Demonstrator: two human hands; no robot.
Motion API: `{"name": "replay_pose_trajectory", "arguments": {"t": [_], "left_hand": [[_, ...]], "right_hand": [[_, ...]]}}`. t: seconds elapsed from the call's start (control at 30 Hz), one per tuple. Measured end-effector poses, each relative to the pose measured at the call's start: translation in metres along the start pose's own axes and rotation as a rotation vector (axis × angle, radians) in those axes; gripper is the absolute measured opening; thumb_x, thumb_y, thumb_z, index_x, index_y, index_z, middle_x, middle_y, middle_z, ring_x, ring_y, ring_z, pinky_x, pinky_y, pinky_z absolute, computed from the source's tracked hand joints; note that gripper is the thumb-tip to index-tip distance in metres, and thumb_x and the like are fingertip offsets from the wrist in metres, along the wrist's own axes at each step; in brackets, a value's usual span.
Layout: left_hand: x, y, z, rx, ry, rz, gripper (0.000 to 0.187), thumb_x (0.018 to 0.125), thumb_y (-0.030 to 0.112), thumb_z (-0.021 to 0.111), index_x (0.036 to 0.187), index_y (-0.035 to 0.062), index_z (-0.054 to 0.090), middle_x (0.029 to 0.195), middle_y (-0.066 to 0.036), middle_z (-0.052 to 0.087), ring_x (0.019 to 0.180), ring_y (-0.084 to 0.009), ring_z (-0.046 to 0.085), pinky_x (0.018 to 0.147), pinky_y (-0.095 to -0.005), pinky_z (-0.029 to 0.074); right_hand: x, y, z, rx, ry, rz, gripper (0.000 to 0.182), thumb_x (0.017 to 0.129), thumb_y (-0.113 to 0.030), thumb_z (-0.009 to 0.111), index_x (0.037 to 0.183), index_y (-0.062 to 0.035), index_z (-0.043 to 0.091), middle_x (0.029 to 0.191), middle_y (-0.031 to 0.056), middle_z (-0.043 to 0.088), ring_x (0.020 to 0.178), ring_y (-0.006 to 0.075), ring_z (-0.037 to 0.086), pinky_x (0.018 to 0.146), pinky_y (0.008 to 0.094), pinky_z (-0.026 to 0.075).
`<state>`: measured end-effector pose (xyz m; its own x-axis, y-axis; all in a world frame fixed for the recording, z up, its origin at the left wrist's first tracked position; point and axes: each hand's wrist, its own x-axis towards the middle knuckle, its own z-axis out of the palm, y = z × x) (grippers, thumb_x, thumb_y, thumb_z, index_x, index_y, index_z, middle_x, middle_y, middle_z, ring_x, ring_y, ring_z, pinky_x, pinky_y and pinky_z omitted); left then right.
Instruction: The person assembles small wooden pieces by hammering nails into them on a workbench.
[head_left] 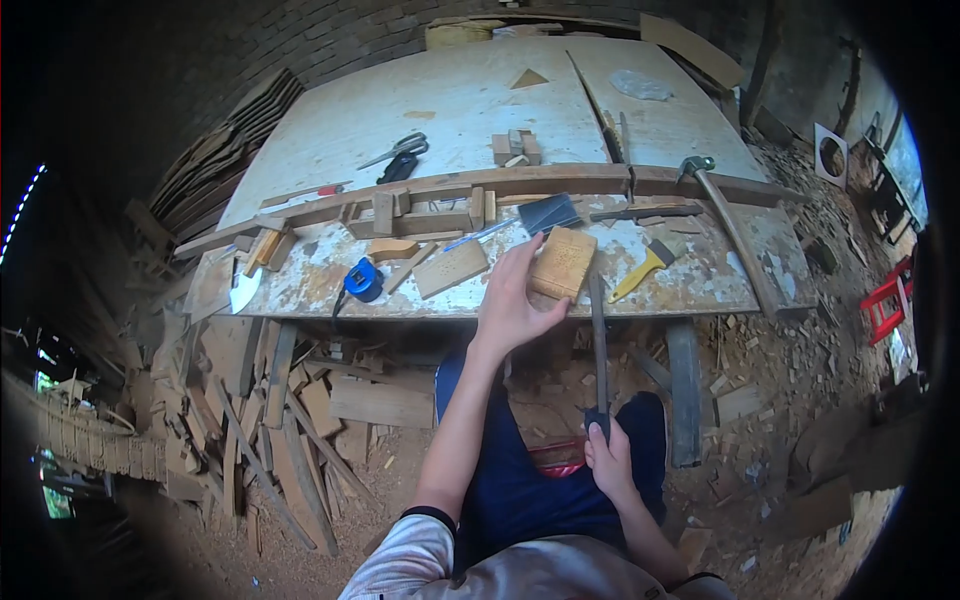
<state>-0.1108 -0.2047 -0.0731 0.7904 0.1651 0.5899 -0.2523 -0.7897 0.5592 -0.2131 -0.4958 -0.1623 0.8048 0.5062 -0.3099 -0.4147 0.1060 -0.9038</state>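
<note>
My left hand (510, 300) grips a small tan wooden block (564, 262) at its left edge, holding it up just off the front edge of the workbench (700, 290). My right hand (610, 462) is closed around the dark handle of a long flat file (598, 330), whose blade points up and meets the block's lower right side. Both hands are above my knees in dark blue trousers.
On the bench lie a blue tape measure (363, 280), a yellow-handled scraper (642, 272), a hammer (735, 235), pliers (400, 155), a dark brush head (548, 213), a long wooden batten (450, 190) and several offcuts. Scrap wood piles cover the ground at left; a red stool (885, 305) stands right.
</note>
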Motion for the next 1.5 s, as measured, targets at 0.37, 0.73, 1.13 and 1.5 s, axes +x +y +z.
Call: {"name": "replay_pose_trajectory", "arguments": {"t": [0.37,0.73,1.13,1.5], "left_hand": [[-0.004,-0.027,0.011,-0.112,0.295,-0.200,0.053,0.089,0.003,0.072,0.142,-0.0012,0.063,0.136,-0.018,0.070,0.131,-0.0309,0.067,0.116,-0.0423,0.050],[-0.043,-0.079,-0.129,0.675,0.117,-0.373,0.030,0.094,0.011,0.074,0.123,0.0033,0.077,0.114,-0.020,0.077,0.108,-0.0407,0.074,0.093,-0.0471,0.059],[-0.042,-0.011,-0.105,0.343,0.273,-0.182,0.027,0.090,0.000,0.081,0.117,0.0036,0.078,0.100,-0.004,0.079,0.059,-0.0096,0.054,0.058,-0.0274,0.045],[-0.071,-0.011,-0.085,0.284,0.361,-0.193,0.022,0.094,0.000,0.082,0.116,0.0022,0.079,0.093,-0.004,0.072,0.062,-0.0059,0.052,0.056,-0.0237,0.042]], "right_hand": [[0.011,0.008,-0.028,-0.019,-0.032,0.028,0.020,0.118,-0.022,0.053,0.116,-0.0030,0.061,0.070,-0.0078,0.044,0.057,0.0018,0.040,0.051,0.0238,0.030],[0.015,0.016,-0.039,-0.116,-0.041,-0.048,0.021,0.116,-0.018,0.055,0.111,-0.0004,0.065,0.071,-0.0030,0.049,0.063,0.0069,0.047,0.059,0.0298,0.039],[0.021,0.023,-0.046,-0.116,-0.007,-0.127,0.021,0.116,-0.020,0.056,0.116,-0.0003,0.066,0.073,-0.0073,0.047,0.060,0.0022,0.042,0.054,0.0235,0.031],[0.018,0.026,-0.050,-0.147,-0.001,-0.115,0.022,0.116,-0.020,0.056,0.117,-0.0004,0.066,0.071,-0.0079,0.047,0.059,0.0014,0.041,0.052,0.0232,0.029]]}}
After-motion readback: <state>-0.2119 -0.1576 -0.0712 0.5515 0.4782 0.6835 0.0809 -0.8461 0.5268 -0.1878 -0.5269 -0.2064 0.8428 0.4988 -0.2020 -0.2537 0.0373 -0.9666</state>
